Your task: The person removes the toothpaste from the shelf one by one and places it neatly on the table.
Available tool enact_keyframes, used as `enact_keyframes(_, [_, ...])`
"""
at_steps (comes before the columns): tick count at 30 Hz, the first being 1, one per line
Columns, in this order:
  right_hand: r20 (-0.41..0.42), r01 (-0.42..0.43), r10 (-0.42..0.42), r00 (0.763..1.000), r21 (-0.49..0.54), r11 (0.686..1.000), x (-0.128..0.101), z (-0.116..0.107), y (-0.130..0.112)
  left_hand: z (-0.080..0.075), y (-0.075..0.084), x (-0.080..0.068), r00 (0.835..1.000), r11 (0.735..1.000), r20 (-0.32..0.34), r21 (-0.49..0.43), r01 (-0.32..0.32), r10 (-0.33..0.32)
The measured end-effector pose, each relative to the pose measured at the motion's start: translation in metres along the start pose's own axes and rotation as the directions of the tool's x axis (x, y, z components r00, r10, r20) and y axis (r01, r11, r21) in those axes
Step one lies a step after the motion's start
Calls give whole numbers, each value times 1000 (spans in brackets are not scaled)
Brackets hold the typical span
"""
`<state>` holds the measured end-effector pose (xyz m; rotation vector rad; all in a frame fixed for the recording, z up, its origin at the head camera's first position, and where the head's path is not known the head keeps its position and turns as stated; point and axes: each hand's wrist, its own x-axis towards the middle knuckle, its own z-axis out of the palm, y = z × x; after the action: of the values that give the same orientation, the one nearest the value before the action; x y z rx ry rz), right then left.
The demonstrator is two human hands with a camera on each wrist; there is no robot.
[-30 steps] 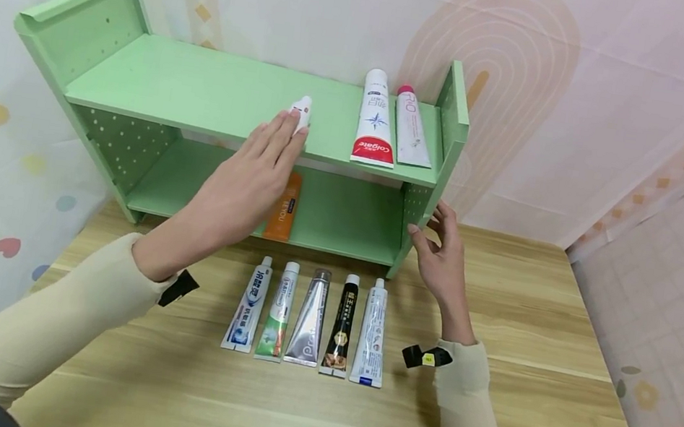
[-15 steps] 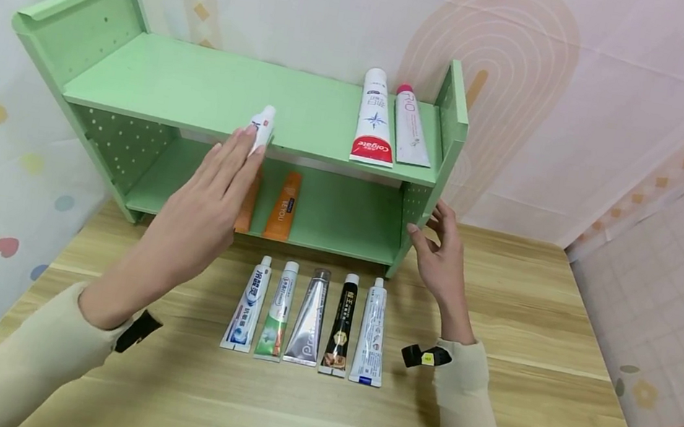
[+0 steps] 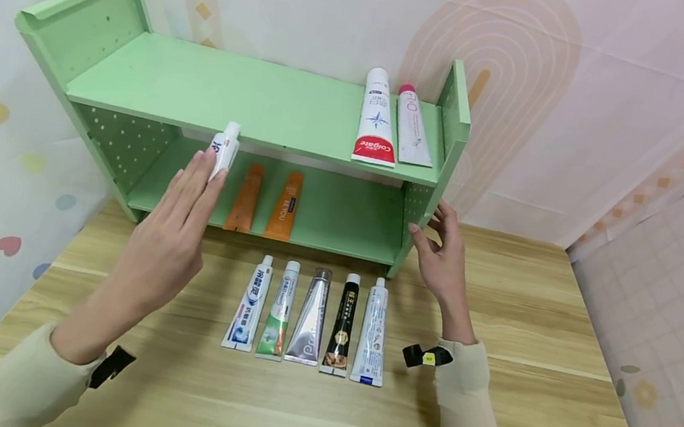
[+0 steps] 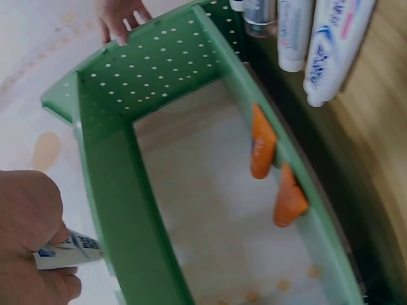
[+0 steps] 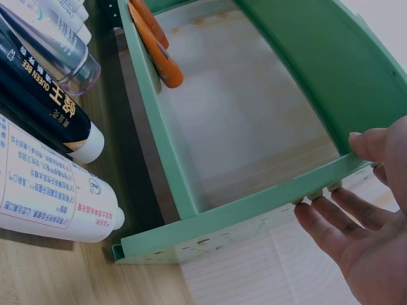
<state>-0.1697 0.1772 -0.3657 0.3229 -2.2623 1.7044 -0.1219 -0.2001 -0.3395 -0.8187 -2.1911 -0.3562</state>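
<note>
My left hand (image 3: 163,243) holds a white toothpaste tube (image 3: 227,150), cap upward, in front of the green two-tier shelf (image 3: 202,88). Most of the tube is hidden behind the fingers; in the left wrist view, thumb and fingers pinch this tube (image 4: 73,249). At the shelf's right end, my right hand (image 3: 440,260) grips the side panel (image 5: 254,206), thumb over its edge and fingertips against the outer face. Two orange tubes (image 3: 282,209) lie on the lower tier. A Colgate tube (image 3: 376,120) and a pink-capped tube (image 3: 414,129) lie on the upper tier, at the right.
Several tubes lie in a row on the wooden table before the shelf: a blue-white one (image 3: 248,306), a green-white one (image 3: 279,310), a silver one (image 3: 309,318), a black one (image 3: 341,326) and a white one (image 3: 372,334). A patterned wall cloth (image 3: 318,6) hangs behind.
My left hand has moved left and toward the front with the white toothpaste tube, uncovering the second orange tube on the lower tier. The right hand stays on the side panel.
</note>
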Motion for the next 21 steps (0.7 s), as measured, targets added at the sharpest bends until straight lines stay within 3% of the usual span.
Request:
enact_keyframes(8, [-2,0,0,1000,7,1000,-1,0,-1,7,-1,-17,999,1000,-49,-15,-4,4])
enact_keyframes(21, [5,-6,6,1000,1,1000,0,-1,0,29,-8,-51,1000,998,24,-57,-2,3])
